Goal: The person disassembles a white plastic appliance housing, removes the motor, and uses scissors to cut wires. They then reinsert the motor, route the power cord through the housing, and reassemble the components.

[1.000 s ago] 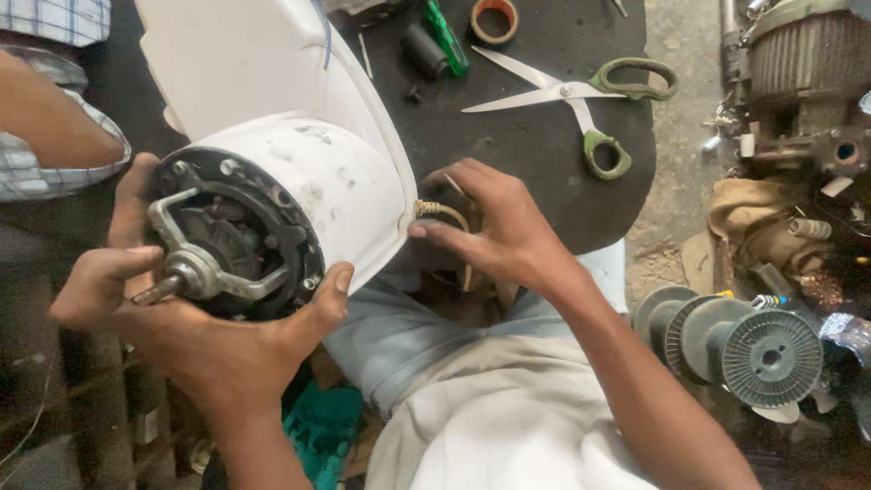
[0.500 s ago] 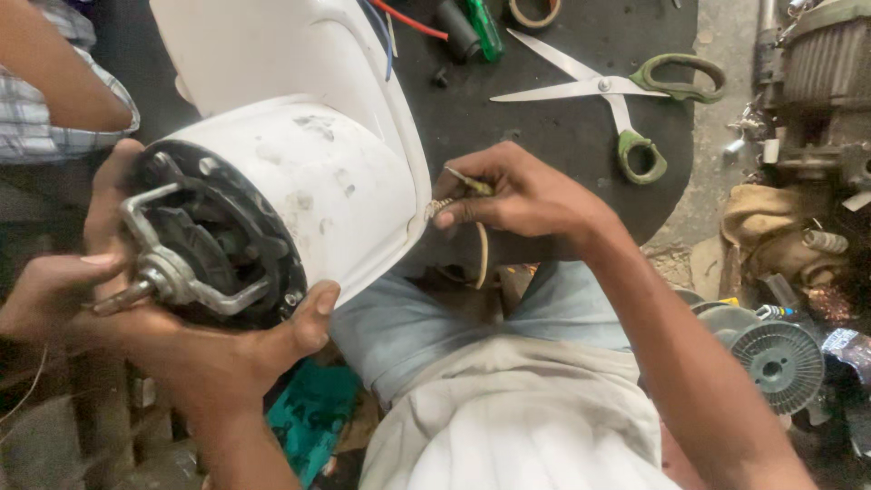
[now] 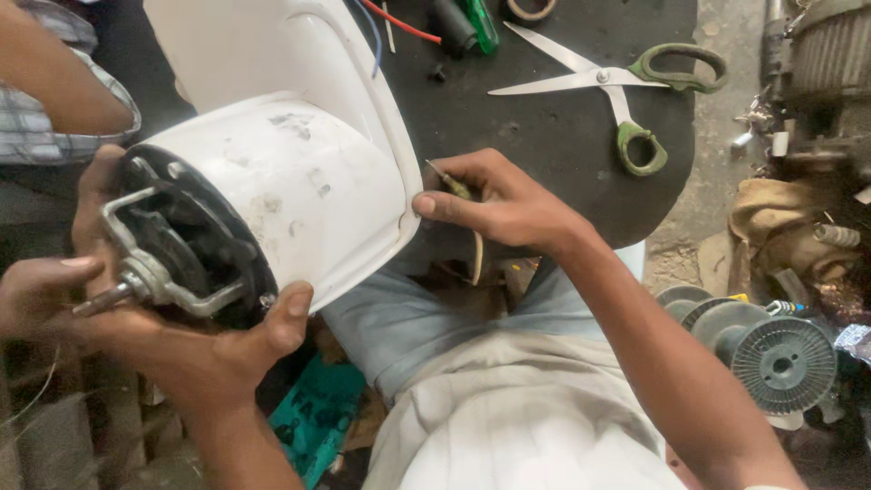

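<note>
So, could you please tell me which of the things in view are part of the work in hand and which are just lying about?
In hand:
- white motor housing, gripped by the left hand
- metal shaft bracket at its open end
- thin tool pinched in the right hand

Lying about:
- scissors on the black table
- wire spools
- red wire
- another person's hand touches the shaft

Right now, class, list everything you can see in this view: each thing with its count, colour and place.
motor housing: one, white, black metal-bracketed end and shaft, left
scissors: one, green handles, on table
table: one, black, top
screwdriver: one, green, top edge
tape roll: one, brownish, top edge
wires: red and blue, top
wire spools: several, grey, right
co-worker's hand: one, at shaft, left
left hand: under housing
right hand: pinching thin tool at housing edge
</note>
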